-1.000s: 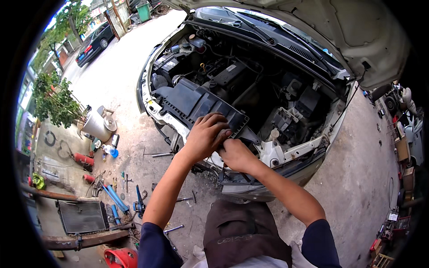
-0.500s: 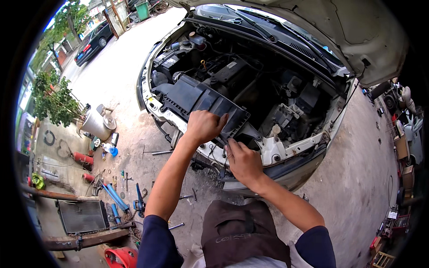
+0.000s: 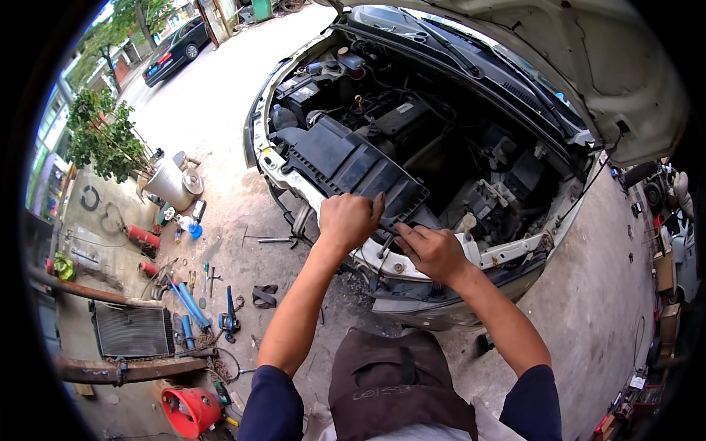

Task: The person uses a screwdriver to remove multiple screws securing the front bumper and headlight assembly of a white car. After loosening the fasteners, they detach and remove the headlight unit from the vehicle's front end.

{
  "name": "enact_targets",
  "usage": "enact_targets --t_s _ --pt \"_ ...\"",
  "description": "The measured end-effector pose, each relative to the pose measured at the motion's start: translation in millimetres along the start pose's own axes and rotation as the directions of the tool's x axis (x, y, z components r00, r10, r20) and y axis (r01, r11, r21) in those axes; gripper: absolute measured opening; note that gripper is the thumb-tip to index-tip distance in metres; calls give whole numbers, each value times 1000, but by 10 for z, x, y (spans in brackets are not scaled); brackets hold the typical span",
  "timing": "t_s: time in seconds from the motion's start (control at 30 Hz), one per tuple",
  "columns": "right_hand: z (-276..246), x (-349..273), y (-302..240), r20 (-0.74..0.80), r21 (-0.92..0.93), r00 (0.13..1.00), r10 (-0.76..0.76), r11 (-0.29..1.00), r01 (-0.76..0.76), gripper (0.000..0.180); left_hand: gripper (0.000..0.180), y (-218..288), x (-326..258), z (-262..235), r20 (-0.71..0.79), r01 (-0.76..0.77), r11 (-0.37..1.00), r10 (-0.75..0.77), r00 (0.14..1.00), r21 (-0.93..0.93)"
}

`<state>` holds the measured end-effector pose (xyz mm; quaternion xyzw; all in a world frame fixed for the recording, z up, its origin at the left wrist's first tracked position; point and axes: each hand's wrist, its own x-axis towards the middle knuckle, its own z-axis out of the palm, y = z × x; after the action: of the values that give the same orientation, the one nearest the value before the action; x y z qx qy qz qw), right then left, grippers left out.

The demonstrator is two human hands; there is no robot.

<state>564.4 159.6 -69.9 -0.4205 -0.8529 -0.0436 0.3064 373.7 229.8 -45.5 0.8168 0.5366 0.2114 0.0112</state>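
The front of a white car, its bonnet up, faces me with the engine bay exposed. A large black ribbed plastic housing (image 3: 360, 158) lies along the near side of the bay. At its near right corner my left hand (image 3: 350, 222) is closed in a fist, thumb towards the right; what it grips is hidden under the fingers. Just right of it, over the pale front crossmember (image 3: 401, 264), my right hand (image 3: 435, 253) has its fingers bent and pressed together near a small dark part I cannot make out.
A prop rod (image 3: 585, 187) stands under the raised bonnet (image 3: 588, 73) at right. On the ground at left lie blue tools (image 3: 193, 305), a radiator (image 3: 132, 329) and a red bucket (image 3: 190, 410). A potted plant (image 3: 173, 184) stands further back. Boxes and parts line the right edge.
The view has shifted, so car and hands sit further right in the picture. Both hands stay at the housing's near corner. My right hand's fingers have shifted slightly.
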Motion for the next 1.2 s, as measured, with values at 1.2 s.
enact_targets --t_s 1.2 --pt "-123 -99 -248 82 146 983 165 973 -176 26 54 40 -99 14 35 62 997 -61 998 -48"
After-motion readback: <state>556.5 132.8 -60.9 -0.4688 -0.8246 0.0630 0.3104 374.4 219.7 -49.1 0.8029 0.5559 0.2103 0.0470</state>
